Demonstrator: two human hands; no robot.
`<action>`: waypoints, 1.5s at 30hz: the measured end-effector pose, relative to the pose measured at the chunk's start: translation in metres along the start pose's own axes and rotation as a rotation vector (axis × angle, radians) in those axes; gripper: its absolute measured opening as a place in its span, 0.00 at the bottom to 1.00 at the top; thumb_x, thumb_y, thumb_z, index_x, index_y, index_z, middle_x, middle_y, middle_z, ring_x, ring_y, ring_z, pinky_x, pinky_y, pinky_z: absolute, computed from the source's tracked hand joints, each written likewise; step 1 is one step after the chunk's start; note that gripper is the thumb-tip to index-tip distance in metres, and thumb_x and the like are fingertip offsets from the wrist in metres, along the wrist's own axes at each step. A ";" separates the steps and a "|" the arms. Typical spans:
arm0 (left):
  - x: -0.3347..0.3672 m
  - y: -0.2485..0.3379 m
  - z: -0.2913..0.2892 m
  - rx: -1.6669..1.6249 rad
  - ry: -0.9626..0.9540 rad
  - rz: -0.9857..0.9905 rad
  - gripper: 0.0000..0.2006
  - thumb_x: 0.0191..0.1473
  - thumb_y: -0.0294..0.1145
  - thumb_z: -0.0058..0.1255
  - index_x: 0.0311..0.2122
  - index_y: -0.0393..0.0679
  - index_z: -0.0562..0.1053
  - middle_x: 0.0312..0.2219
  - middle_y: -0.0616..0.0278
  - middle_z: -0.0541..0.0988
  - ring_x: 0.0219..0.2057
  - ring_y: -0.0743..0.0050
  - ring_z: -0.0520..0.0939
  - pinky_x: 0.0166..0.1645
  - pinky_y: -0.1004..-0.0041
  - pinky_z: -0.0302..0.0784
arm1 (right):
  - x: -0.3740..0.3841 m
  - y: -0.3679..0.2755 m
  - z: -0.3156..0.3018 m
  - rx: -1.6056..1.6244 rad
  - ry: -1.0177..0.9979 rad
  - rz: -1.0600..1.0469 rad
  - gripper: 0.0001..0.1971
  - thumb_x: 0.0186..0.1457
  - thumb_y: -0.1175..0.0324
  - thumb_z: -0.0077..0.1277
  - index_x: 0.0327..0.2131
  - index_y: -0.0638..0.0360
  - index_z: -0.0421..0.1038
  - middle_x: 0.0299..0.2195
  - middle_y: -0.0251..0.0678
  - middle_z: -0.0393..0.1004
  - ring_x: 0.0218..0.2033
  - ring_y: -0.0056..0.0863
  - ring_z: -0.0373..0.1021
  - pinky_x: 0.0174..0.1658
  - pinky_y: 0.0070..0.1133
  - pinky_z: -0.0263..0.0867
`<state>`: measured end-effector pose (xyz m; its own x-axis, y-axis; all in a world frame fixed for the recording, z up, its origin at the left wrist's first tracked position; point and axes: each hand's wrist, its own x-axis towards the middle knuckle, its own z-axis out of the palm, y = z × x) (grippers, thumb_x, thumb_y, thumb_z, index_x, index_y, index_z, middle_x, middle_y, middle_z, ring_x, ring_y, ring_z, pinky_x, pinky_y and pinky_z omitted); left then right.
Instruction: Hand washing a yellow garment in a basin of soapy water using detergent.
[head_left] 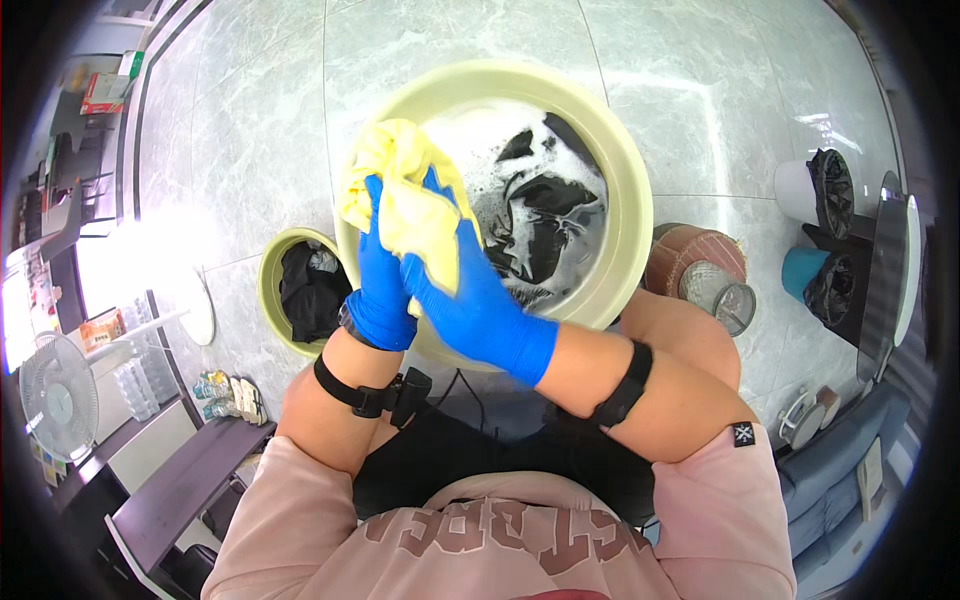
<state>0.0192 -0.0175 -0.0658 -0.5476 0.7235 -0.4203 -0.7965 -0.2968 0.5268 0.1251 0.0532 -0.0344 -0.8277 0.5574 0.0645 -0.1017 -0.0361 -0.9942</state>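
Both of my hands wear blue rubber gloves and grip one bunched yellow cloth [420,225]. My left hand [382,280] is closed round its left side, while my right hand [465,295] is wrapped over its lower right part. The cloth is held over the left rim of a large pale yellow-green basin [630,170]. Inside the basin, a black garment [545,240] lies partly under soapy, foamy water [470,130]. Some fingers are hidden by the cloth.
Left of the large basin stands a small green basin [268,285] holding dark clothes [310,295]. A brown woven stool [690,250] and a clear jar [730,300] are at the right. Two bins, white [795,190] and teal [797,270], stand farther right. A fan [60,395] is far left.
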 end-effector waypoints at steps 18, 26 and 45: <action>0.003 0.060 0.036 -0.052 -0.026 -0.290 0.26 0.65 0.43 0.45 0.63 0.38 0.61 0.59 0.49 0.70 0.59 0.52 0.73 0.62 0.56 0.70 | 0.088 -0.074 -0.144 0.625 0.034 0.705 0.27 0.66 0.51 0.46 0.55 0.66 0.66 0.53 0.42 0.74 0.53 0.33 0.72 0.56 0.29 0.68; -0.006 0.023 0.049 0.529 -0.068 -0.008 0.21 0.67 0.38 0.43 0.61 0.39 0.65 0.56 0.55 0.73 0.57 0.64 0.75 0.60 0.64 0.72 | 0.069 -0.100 -0.104 0.362 0.090 0.637 0.25 0.67 0.53 0.46 0.57 0.66 0.65 0.50 0.42 0.74 0.48 0.28 0.74 0.49 0.23 0.71; -0.043 0.019 0.076 1.024 -0.153 0.551 0.26 0.58 0.31 0.56 0.59 0.36 0.65 0.52 0.58 0.72 0.56 0.71 0.70 0.63 0.67 0.63 | 0.062 -0.097 -0.087 0.458 0.144 0.503 0.29 0.69 0.48 0.37 0.57 0.68 0.62 0.51 0.48 0.72 0.50 0.36 0.74 0.51 0.29 0.74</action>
<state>0.0469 -0.0066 0.0182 -0.6618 0.7420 0.1069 0.1555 -0.0037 0.9878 0.1318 0.1636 0.0580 -0.7573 0.4841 -0.4383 0.0263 -0.6480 -0.7612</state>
